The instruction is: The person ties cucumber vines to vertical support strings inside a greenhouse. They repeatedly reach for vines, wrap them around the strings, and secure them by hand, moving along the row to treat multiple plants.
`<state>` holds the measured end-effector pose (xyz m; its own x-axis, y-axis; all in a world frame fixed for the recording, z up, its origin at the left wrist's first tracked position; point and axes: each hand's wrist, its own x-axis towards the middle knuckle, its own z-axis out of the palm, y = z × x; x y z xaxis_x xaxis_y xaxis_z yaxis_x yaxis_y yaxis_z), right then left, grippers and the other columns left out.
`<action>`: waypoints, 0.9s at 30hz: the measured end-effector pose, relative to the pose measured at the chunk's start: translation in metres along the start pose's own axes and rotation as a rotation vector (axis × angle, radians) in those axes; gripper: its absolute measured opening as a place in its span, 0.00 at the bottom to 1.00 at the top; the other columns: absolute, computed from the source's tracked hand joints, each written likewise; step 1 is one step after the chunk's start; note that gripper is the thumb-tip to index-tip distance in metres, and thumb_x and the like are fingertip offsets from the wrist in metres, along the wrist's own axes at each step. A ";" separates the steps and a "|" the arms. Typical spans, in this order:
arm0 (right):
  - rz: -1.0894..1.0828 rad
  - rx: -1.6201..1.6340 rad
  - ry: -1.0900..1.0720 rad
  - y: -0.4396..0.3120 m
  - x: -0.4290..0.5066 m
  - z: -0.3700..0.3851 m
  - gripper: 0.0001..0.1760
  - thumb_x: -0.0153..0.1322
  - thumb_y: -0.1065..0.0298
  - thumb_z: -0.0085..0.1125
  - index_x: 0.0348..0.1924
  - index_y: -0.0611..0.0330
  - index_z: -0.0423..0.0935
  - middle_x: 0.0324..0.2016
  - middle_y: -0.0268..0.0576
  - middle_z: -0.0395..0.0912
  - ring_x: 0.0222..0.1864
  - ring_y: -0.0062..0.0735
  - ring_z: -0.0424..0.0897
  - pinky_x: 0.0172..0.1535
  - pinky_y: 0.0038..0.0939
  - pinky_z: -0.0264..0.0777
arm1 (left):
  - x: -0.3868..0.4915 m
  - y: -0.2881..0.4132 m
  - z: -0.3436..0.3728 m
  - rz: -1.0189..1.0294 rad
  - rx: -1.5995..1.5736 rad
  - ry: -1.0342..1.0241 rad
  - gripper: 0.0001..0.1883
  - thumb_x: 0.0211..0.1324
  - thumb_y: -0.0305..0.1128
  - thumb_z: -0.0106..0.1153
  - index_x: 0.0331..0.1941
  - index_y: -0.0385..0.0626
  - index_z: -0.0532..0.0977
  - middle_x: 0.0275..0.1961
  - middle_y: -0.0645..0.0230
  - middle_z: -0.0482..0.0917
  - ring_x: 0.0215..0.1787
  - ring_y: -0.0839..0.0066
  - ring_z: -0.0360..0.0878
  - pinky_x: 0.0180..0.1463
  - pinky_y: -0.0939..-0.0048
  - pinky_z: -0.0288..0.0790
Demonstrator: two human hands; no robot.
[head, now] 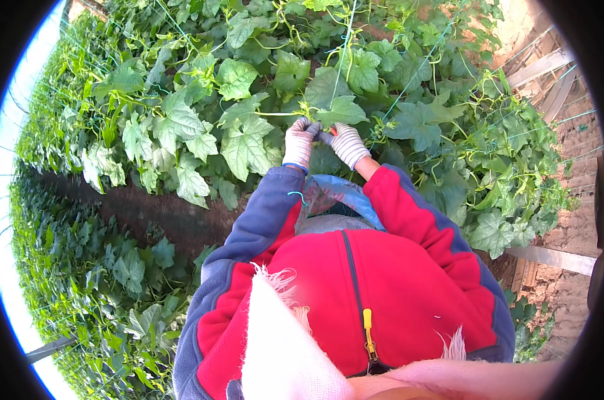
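Observation:
Both my hands wear striped knitted gloves with grey fingertips, and the fingertips meet in front of my chest among climbing vines. My left hand point(299, 145) pinches at a vine stem just under a young shoot point(307, 108); the exact grip is hidden by the fingers. Coming in from the other side, my right hand point(349, 145) has a small red object point(334, 131) between its fingers, mostly covered. A broad lobed leaf point(343, 111) hangs right above the right hand. From behind this leaf a pale green twine point(343, 55) runs upward.
Dense leafy vines point(182, 117) on strings spread ahead and to both sides. Bare soil point(172, 215) shows between rows at left. An earthen wall point(574, 190) with wooden boards point(556, 259) stands at right. A blue plastic bag or apron point(352, 192) hangs at my waist.

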<state>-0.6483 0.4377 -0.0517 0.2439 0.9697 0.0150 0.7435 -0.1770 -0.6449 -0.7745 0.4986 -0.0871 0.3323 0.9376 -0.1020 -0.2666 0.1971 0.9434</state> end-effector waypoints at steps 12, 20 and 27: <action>0.049 0.481 -0.107 0.013 0.009 0.022 0.14 0.65 0.68 0.60 0.42 0.64 0.74 0.25 0.34 0.75 0.22 0.21 0.68 0.27 0.25 0.66 | -0.016 0.029 0.007 0.138 -0.077 0.073 0.08 0.52 0.19 0.57 0.35 0.44 0.75 0.31 0.75 0.77 0.31 0.86 0.70 0.37 0.82 0.67; 0.229 1.021 -0.296 -0.013 -0.003 0.000 0.13 0.69 0.68 0.54 0.45 0.64 0.73 0.33 0.40 0.76 0.31 0.28 0.73 0.39 0.28 0.70 | -0.017 0.030 0.007 0.012 0.098 0.080 0.04 0.55 0.26 0.57 0.34 0.41 0.76 0.29 0.75 0.77 0.29 0.84 0.71 0.35 0.79 0.68; 0.244 0.737 -0.242 -0.008 -0.008 -0.008 0.14 0.64 0.65 0.63 0.41 0.59 0.75 0.21 0.30 0.72 0.20 0.18 0.67 0.24 0.24 0.63 | -0.015 0.027 0.008 -0.038 -0.111 0.070 0.07 0.54 0.20 0.50 0.36 0.44 0.74 0.30 0.71 0.77 0.29 0.79 0.74 0.31 0.75 0.71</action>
<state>-0.6517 0.4305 -0.0404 0.1417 0.9427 -0.3022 0.0648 -0.3134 -0.9474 -0.7794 0.4873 -0.0571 0.2813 0.9458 -0.1624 -0.3550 0.2598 0.8981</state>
